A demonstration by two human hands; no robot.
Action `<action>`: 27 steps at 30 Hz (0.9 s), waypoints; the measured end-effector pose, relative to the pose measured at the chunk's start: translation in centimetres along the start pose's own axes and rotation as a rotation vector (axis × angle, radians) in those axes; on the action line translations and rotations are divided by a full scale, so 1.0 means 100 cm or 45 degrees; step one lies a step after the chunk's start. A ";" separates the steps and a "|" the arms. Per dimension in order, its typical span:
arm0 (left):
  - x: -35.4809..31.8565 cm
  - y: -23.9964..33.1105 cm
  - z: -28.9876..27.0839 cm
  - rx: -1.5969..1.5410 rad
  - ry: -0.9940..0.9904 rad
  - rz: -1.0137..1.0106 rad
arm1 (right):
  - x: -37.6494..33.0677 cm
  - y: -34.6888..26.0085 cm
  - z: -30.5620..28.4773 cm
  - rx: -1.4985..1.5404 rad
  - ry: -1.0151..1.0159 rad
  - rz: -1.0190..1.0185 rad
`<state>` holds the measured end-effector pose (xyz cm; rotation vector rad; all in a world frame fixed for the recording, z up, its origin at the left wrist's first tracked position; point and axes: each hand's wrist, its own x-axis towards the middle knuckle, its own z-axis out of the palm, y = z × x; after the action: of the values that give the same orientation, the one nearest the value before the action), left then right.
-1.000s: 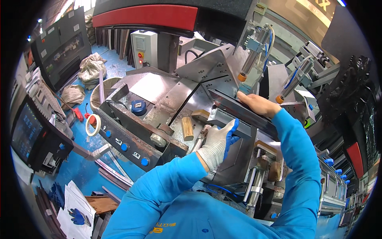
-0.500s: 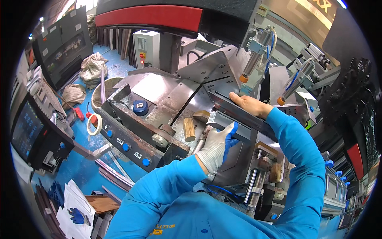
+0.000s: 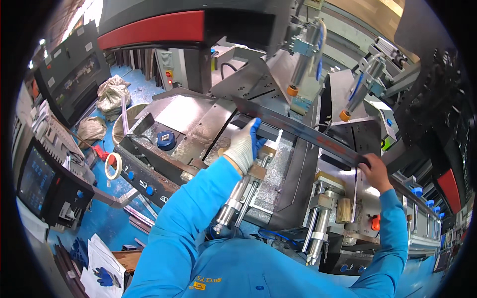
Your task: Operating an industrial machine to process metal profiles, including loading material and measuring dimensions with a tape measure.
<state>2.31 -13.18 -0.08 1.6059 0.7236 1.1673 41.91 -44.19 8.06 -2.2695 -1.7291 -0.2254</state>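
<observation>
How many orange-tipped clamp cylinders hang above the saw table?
2: one cylinder above the bar near its middle, the other cylinder to its right, above the bar's right half. More may be hidden behind the machine head.

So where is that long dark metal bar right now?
The long dark bar lies slanted across the machine bed, centre-right of the head view, between the gloved left hand and bare right hand.

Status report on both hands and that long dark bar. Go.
Left hand, gloved, grips long dark bar near its left end. Right hand, bare, holds its right end. Bar lies slanted over the saw table, under two pneumatic clamps.
</observation>
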 end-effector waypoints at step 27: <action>0.079 -0.036 0.041 1.652 -0.218 0.240 | -0.002 0.167 0.049 -0.169 0.185 0.235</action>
<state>9.26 -6.65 -0.94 2.8265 1.3701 0.6090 57.71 -46.89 1.23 -2.4222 -1.4624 -0.4652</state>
